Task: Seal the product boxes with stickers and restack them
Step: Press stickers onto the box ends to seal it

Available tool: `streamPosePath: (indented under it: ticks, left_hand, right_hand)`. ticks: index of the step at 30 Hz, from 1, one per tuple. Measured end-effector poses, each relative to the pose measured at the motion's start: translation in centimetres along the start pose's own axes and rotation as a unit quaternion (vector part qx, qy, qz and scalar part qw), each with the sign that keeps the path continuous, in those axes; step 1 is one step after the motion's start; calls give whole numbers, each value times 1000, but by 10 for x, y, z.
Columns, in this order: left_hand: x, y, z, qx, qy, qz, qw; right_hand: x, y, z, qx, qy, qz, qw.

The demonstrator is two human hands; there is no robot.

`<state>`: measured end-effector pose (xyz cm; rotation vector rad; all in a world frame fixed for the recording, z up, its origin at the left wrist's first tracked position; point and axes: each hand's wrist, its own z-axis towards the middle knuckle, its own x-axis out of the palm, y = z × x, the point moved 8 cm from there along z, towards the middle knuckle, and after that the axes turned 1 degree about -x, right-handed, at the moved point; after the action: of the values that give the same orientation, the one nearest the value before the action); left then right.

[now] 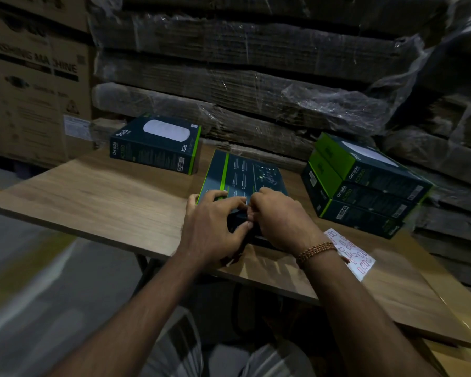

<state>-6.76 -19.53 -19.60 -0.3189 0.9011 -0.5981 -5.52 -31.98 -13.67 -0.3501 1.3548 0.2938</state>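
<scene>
Both hands are seen in the head view at the near edge of the middle product box (242, 175), which lies flat on the table (93, 197). The left hand (215, 221) is curled round that edge; the right hand (278, 213) pinches there, what it pinches being hidden. Sealing is judged under way; pressing down, then restacking on the stack (365, 183), is called for.

The tabletop (98, 202) is matt wood-grain board. The product boxes (365, 186) are printed cardboard with a slight sheen. The sticker sheet (351, 254) looks glossy paper. Behind, corrugated cardboard bundles (242, 63) sit under wrinkled shiny plastic film.
</scene>
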Motion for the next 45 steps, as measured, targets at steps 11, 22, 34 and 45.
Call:
streamPosePath:
  ticks: [11,22,34,45]
  left_hand:
    - [4,4,1,-12,5,15,1000]
    - [-1,3,2,-21,-3,-4,1000]
    - [-2,3,0,-19,-10,-13,1000]
    - [-5,-1,-1,-21,-3,-16,1000]
  right_hand:
    - [2,-2,-1,1,-7,11,1000]
    - [6,-22,20,65,130,171,975]
    - [31,-60,35,230,278,285,888]
    - [38,-62,21,139,86,403,900]
